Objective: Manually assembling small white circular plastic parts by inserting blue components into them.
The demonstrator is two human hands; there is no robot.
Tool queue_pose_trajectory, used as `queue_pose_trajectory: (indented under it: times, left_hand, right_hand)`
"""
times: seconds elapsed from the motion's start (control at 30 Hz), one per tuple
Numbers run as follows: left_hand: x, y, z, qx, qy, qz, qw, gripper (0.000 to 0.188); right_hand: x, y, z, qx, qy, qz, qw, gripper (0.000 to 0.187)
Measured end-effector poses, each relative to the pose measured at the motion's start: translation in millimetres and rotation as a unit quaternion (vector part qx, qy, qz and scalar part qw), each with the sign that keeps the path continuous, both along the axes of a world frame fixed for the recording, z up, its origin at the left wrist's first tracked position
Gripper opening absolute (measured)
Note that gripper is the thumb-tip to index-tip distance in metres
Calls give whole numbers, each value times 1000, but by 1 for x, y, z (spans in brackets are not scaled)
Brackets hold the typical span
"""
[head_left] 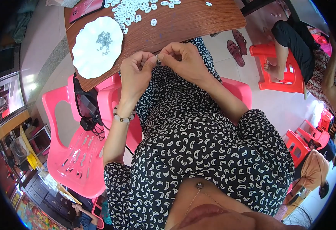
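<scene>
My left hand (134,76) and my right hand (187,63) meet just off the near edge of the wooden table, above my lap. Both are closed in a pinch, thumbs against forefingers, with the fingertips almost touching. A tiny pale piece (158,58) shows between them, too small and covered to name. Left of my hands, a white wavy-rimmed plate (84,57) carries a small heap of little clear-grey pieces (104,41). Farther back lie many small white oval plastic pieces (131,11), each with two dark holes; one (153,22) sits apart, nearer my hands.
The brown table (198,19) has a pink flat case (85,9) at its far left. A pink plastic chair (76,165) with a black bag and cables (87,111) stands at left. Sandals (236,51) lie on the floor; a person sits near a red stool (262,73) at right.
</scene>
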State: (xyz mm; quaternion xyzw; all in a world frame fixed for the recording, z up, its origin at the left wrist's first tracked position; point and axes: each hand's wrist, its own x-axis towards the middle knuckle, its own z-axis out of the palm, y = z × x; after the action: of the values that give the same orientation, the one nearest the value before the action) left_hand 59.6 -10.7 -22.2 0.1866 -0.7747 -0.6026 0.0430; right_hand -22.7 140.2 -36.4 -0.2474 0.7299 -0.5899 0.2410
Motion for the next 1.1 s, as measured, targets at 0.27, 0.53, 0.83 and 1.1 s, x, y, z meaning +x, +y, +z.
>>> queue_pose_trajectory:
  times: [0.27,0.53,0.83,1.1]
  left_hand:
    - [-4,-6,12,50,-22,-5,998,12]
    - [-1,-10,8,104,-24,-1,994,20]
    - [0,-7,10,154,-25,23,987,19]
    - [2,-4,7,161,-8,44,986,17]
  right_hand:
    - [-6,1,3,-38,-69,-4,997,17]
    - [-7,1,0,-50,-81,-6,995,17]
    - [-6,0,5,-50,-86,-2,995,18]
    - [-4,-1,5,-45,-80,-3,996,17]
